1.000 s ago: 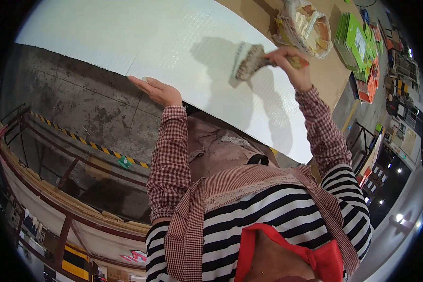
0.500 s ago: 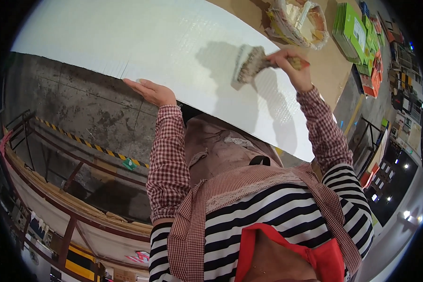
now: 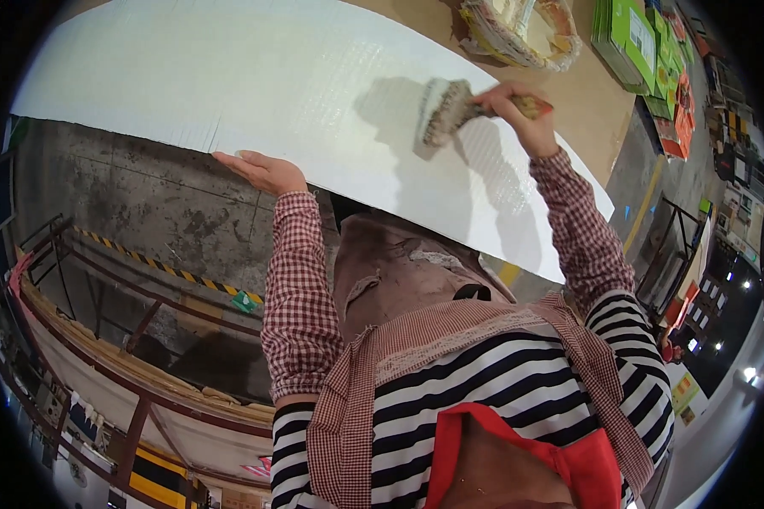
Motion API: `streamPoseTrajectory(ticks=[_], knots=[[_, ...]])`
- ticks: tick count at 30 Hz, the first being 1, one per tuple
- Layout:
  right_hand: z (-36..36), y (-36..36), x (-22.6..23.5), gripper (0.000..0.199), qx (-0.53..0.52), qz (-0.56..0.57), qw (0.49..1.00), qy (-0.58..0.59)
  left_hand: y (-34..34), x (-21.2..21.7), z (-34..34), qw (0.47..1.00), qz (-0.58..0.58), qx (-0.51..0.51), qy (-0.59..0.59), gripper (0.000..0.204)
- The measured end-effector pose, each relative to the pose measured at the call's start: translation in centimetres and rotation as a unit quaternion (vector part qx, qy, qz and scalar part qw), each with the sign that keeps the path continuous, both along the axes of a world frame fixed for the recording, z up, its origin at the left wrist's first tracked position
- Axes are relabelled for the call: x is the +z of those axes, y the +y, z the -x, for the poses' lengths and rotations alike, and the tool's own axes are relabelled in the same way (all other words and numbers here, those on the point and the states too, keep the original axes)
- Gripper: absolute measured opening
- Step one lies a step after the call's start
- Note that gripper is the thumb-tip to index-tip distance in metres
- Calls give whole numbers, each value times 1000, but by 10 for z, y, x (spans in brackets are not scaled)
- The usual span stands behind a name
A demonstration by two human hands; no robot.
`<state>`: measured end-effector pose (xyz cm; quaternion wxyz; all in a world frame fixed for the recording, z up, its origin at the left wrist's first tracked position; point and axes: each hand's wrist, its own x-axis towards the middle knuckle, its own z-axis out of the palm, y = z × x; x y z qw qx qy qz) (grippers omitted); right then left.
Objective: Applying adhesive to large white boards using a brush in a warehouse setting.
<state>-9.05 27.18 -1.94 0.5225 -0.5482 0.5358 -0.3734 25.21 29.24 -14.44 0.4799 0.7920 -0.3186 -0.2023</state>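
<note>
A long white board (image 3: 255,93) spans the work surface in front of me, with a wet sheen on its middle and right part. My right hand (image 3: 518,106) is wrapped round the handle of a wide paste brush (image 3: 443,114), whose pale, caked bristles are over the board's right half. My left hand (image 3: 263,171) lies at the board's near edge, palm up with its fingers stretched out. It holds nothing; its fingertips are by the edge. Beyond the brush stands a round tub (image 3: 522,30) crusted with cream paste, with a stick-like tool in it.
Brown cardboard (image 3: 598,119) lies under the board and tub. Stacked green boxes (image 3: 632,42) and orange packages (image 3: 675,119) are at the far right. A metal rack (image 3: 136,382) stands at the lower left, near black-and-yellow tape (image 3: 161,265) on the concrete floor (image 3: 170,187).
The view has shifted a little, so the tub and boxes sit higher in it. The brush in my right hand has turned slightly on the board. My left hand stays at the near edge.
</note>
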Motion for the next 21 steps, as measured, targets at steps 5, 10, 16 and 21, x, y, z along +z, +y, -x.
streamPoseTrajectory(ticks=[5,10,16,21], knots=[[4,11,23,13,5,1,1000,-23,1,-1,-4,1000,-1,1,-14,56],[-27,-23,18,14,-11,10,1000,-16,-4,4,2,1000,4,1,11,56],[11,15,13,12,1,-26,996,83,-1,-2,-4,999,31,12,-4,56],[-56,-35,37,15,35,44,998,6,-1,7,1,1000,7,17,22,56]])
